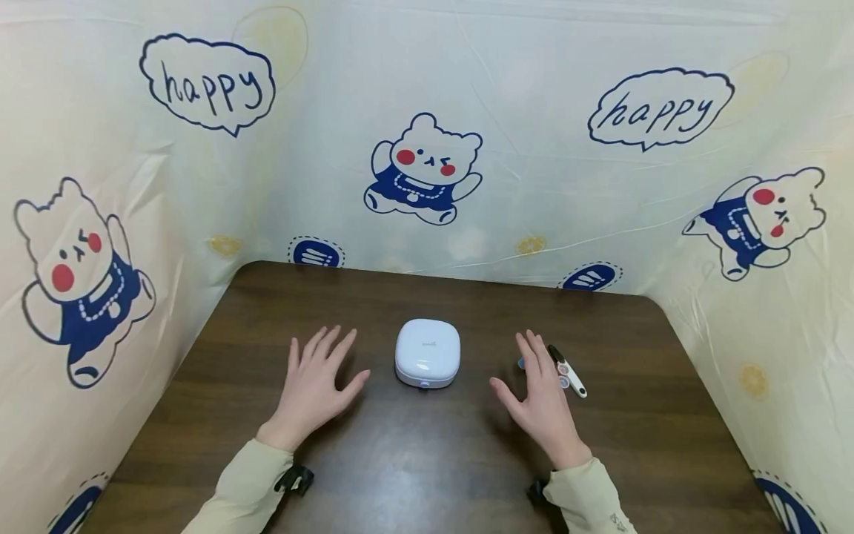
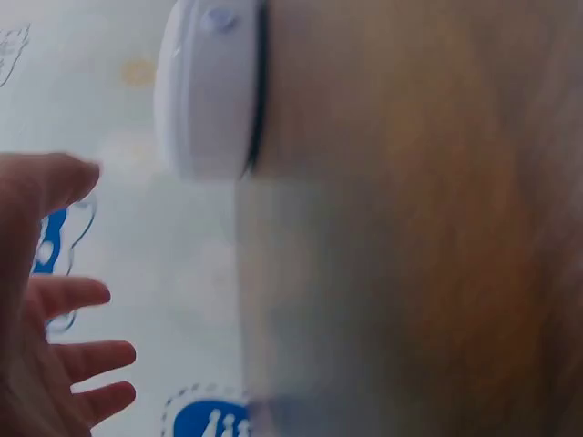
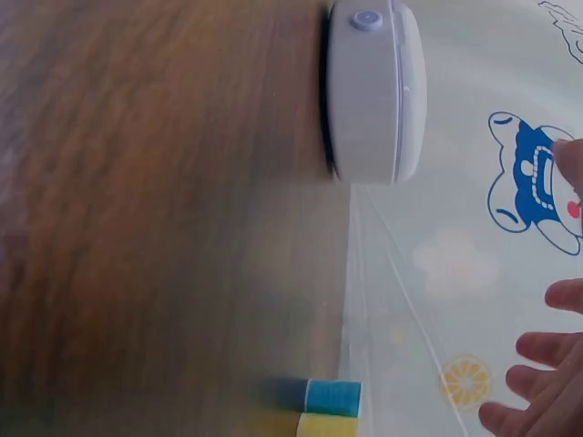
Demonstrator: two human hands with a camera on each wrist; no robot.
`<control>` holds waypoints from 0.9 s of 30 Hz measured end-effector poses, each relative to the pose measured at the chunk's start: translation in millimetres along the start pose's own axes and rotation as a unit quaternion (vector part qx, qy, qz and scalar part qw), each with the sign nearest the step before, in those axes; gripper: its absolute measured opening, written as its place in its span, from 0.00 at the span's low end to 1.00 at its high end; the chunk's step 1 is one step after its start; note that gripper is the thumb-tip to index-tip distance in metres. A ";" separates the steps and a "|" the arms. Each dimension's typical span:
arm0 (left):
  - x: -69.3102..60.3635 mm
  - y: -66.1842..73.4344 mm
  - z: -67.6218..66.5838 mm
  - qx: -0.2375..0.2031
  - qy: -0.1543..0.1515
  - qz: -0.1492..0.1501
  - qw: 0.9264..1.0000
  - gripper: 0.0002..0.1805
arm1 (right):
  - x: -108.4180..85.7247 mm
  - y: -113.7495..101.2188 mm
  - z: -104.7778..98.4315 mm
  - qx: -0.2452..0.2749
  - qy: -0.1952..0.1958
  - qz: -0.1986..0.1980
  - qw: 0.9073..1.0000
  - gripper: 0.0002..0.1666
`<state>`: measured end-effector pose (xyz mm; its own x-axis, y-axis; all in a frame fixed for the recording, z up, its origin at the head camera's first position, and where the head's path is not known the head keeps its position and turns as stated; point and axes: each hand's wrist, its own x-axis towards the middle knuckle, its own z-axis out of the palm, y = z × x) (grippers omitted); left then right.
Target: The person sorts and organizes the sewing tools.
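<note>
A closed white rounded-square case (image 1: 428,352) sits on the brown table, its small front button (image 3: 367,20) showing in the right wrist view. My left hand (image 1: 312,393) is to the left of the case, fingers spread and holding nothing. To the right of it, my right hand (image 1: 543,408) has its fingers extended, apart from the case. Partly behind that hand lies a slim black-and-white tool (image 1: 570,374), its kind unclear, among small round items. In the right wrist view, a blue thread spool (image 3: 333,398) and a yellow one (image 3: 328,425) stand at the bottom edge.
The wooden table (image 1: 414,460) has rounded far corners. A pale curtain (image 1: 534,193) with bear drawings and "happy" bubbles hangs along its far edge and both sides. Dark straps (image 1: 294,480) circle both wrists near the light sleeves.
</note>
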<state>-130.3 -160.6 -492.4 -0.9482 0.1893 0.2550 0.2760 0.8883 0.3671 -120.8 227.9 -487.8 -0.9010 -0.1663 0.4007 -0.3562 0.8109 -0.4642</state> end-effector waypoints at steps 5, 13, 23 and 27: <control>0.3 9.0 10.1 -0.071 0.009 0.002 0.997 0.37 | 6.5 -6.1 0.7 0.028 -0.006 -0.015 0.999 0.50; 7.8 18.1 15.7 -0.155 -0.034 -0.020 0.987 0.37 | 20.7 -19.2 6.2 0.044 -0.042 -0.023 0.998 0.48; 23.6 23.2 26.5 -0.195 -0.064 -0.003 0.979 0.47 | 41.9 -27.4 25.5 0.075 -0.110 -0.030 0.991 0.46; 27.2 26.4 31.0 -0.221 -0.100 -0.009 0.970 0.57 | 46.2 -29.3 35.4 0.083 -0.136 -0.051 0.986 0.48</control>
<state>-153.6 -119.0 -503.6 -0.9528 0.2921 0.0832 0.2581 0.6344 0.7286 -160.8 176.7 -483.6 -0.8838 -0.4047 0.2347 -0.4628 0.6834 -0.5646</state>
